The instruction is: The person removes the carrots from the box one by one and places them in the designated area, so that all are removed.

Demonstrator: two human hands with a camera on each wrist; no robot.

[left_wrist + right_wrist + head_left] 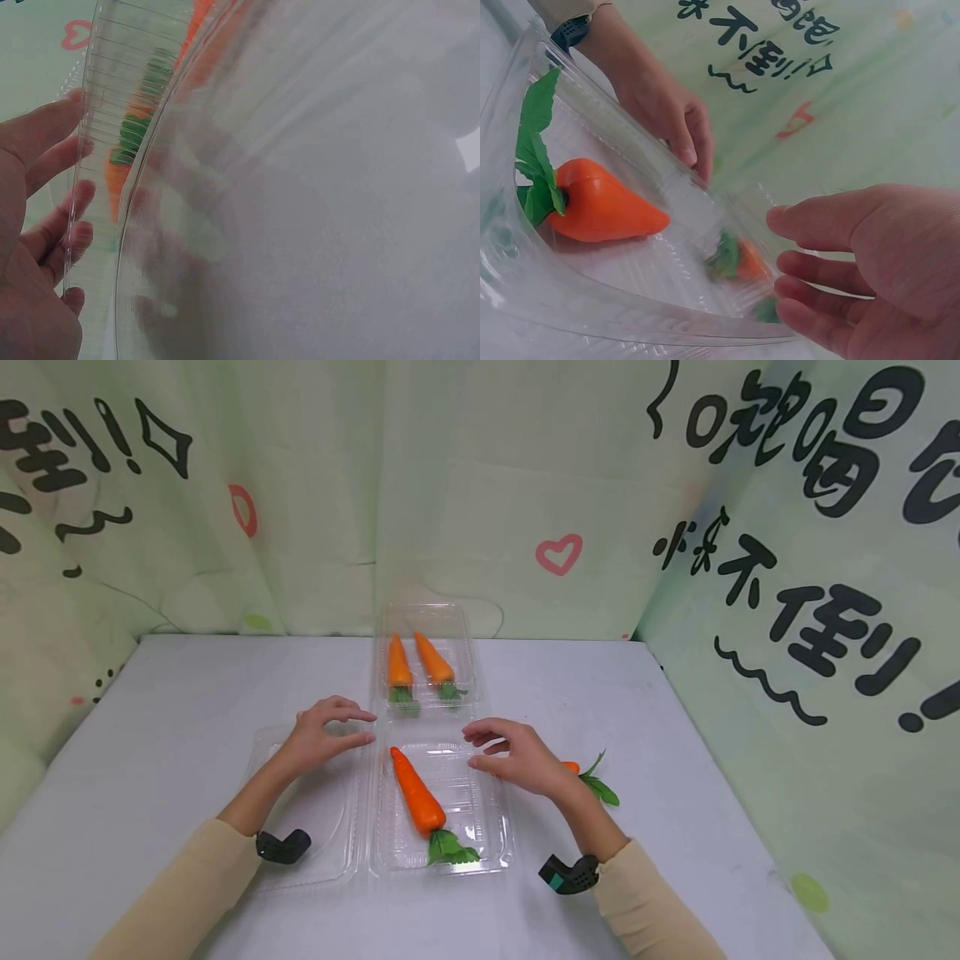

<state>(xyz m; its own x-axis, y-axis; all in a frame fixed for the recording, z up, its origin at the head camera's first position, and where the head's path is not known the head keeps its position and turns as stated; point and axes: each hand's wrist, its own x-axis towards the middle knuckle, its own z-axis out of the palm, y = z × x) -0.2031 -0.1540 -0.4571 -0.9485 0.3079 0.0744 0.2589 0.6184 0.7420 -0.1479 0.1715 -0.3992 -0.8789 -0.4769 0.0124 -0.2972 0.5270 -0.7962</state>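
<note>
An orange carrot (416, 793) with green leaves lies slantwise in the base of a clear plastic clamshell box (472, 806). Its see-through lid (315, 827) is folded out flat to the left. My left hand (326, 735) hovers about the far side of the lid, fingers loosely bent and nothing in them. At the base's far right corner is my right hand (513, 752), thumb and fingers apart, also holding nothing. In the right wrist view the fingers of the right hand (862, 262) are right at the box rim, with the carrot (604, 202) beyond.
Behind the open box stands another clear box (468, 652) with two carrots (400, 664) inside. Another leafy carrot (598, 787) lies on the white table (645, 877) at right, partly hidden by the right forearm. Printed curtains (480, 485) border the table.
</note>
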